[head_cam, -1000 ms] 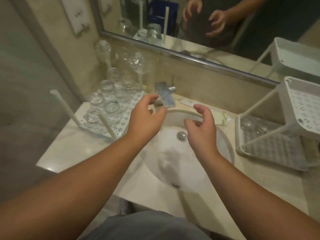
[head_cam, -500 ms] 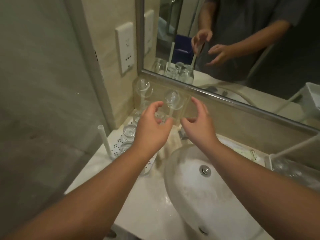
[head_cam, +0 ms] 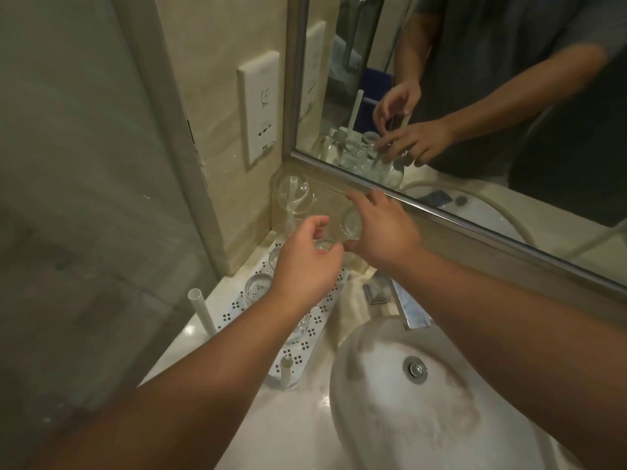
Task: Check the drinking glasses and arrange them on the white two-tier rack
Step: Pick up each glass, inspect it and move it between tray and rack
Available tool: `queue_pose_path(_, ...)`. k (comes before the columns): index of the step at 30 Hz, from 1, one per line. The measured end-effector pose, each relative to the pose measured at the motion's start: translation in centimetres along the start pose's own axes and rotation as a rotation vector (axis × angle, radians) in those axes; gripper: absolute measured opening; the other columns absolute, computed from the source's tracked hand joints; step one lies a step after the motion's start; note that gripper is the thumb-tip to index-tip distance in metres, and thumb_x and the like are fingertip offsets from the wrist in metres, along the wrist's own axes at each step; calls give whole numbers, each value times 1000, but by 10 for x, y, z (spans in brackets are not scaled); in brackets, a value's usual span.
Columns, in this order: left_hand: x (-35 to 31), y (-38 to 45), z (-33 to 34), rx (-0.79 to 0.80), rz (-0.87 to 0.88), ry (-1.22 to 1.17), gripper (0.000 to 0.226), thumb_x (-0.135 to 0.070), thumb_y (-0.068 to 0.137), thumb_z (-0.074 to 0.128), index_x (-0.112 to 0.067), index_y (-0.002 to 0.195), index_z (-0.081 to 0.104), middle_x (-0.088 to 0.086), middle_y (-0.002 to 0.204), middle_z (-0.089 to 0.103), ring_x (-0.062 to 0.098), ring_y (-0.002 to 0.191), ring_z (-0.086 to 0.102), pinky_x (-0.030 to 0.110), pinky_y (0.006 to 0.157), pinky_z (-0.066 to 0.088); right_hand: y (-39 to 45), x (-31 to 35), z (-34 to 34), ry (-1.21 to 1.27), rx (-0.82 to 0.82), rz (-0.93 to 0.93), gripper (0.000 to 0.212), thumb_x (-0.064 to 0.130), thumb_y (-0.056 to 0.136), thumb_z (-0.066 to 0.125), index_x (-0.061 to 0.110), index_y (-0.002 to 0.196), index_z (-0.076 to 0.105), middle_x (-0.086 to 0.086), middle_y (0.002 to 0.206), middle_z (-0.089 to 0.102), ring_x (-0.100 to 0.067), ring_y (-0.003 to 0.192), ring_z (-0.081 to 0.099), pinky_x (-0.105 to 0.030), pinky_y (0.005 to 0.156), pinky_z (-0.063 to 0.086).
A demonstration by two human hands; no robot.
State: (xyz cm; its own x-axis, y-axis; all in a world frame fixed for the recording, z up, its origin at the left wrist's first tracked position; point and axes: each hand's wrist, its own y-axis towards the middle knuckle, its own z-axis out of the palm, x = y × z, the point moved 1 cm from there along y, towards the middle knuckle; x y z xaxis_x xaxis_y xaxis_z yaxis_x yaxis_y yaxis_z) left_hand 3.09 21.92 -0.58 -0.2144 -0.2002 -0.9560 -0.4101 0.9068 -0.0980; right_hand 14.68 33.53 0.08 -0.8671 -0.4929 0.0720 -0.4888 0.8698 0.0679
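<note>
Gripping clear round glasses [head_cam: 351, 222] — both hands [head_cam: 383, 228], over perforated white tray [head_cam: 234, 308].

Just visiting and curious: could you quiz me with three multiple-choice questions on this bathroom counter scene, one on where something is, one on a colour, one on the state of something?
1. Where does the white perforated plastic tray with the clear drinking glasses lie?
A. left of the sink
B. inside the sink
C. on the floor

2. What colour is the tray's upright plastic post?
A. red
B. white
C. black

3. What is the left hand doing?
A. lying flat on the counter
B. turning the tap
C. curling its fingers at a small clear glass

Answers:
1 A: it lies left of the round white basin.
2 B: the post matches the tray.
3 C: the fingers bend round the glass's rim.
</note>
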Motion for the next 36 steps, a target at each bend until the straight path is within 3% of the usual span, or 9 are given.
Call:
queue_pose_path(5, 8, 11, 3, 9, -39, -30, 46, -26, 89, 67, -33, 131, 53, -16, 114, 54, 11, 79, 60, 34, 73, 52, 7, -2, 6, -1, -29, -6, 75, 52, 71, 79, 31, 135, 46, 3, 129, 54, -25, 115, 52, -37, 84, 48)
queue_pose_path(10, 11, 12, 9, 17, -108, -62, 45, -28, 89, 66, -35, 132, 52, -20, 111, 54, 10, 83, 63, 26, 65, 45, 3, -2, 4, -87, -85, -66, 65, 47, 73, 79, 29, 129, 51, 6, 126, 58, -22, 103, 61, -29, 65, 43)
queue_pose_path(13, 10, 9, 11, 34, -153, -131, 40, -27, 88, 64, -39, 125, 55, -18, 111, 57, 8, 83, 64, 23, 60, 43, -2, -3, -3, -93, -111, -69, 64, 48, 76, 77, 28, 131, 50, 6, 128, 58, -22, 102, 63, -30, 66, 46)
queue_pose_path(18, 3, 2, 13, 45, -259, -292, 33, -18, 89, 59, -35, 118, 59, -3, 102, 65, 13, 81, 66, 30, 64, 47, -17, -3, -25, -95, -180, -77, 63, 50, 78, 74, 28, 131, 49, 6, 125, 59, -21, 99, 64, -29, 65, 45)
queue_pose_path(25, -17, -26, 13, 128, -429, -426, 17, -34, 95, 55, -31, 110, 64, -3, 99, 67, 19, 83, 69, 36, 74, 53, -63, 3, -58, -8, -366, -143, 63, 48, 76, 76, 19, 128, 55, 1, 117, 64, -22, 95, 65, -32, 67, 48)
queue_pose_path(31, -32, -58, 16, 410, -724, -723, 59, -68, 92, 44, -14, 105, 65, 6, 97, 70, 29, 86, 68, 37, 75, 51, -113, 13, -82, 37, -502, -230, 61, 41, 71, 82, 11, 120, 62, -4, 107, 70, -25, 88, 68, -34, 66, 52)
queue_pose_path(33, -36, -67, 17, 460, -775, -800, 68, -78, 86, 43, -14, 95, 64, 8, 92, 70, 32, 89, 68, 39, 78, 50, -129, 16, -87, 38, -545, -251, 61, 38, 68, 85, 9, 117, 65, -5, 105, 71, -26, 87, 69, -33, 67, 53)
queue_pose_path(36, -42, -82, 18, 493, -826, -821, 79, -89, 73, 47, -13, 84, 66, 6, 85, 70, 31, 79, 71, 39, 79, 52, -152, 19, -94, 0, -612, -278, 58, 37, 64, 86, 9, 112, 68, -3, 102, 72, -23, 81, 69, -27, 61, 49)
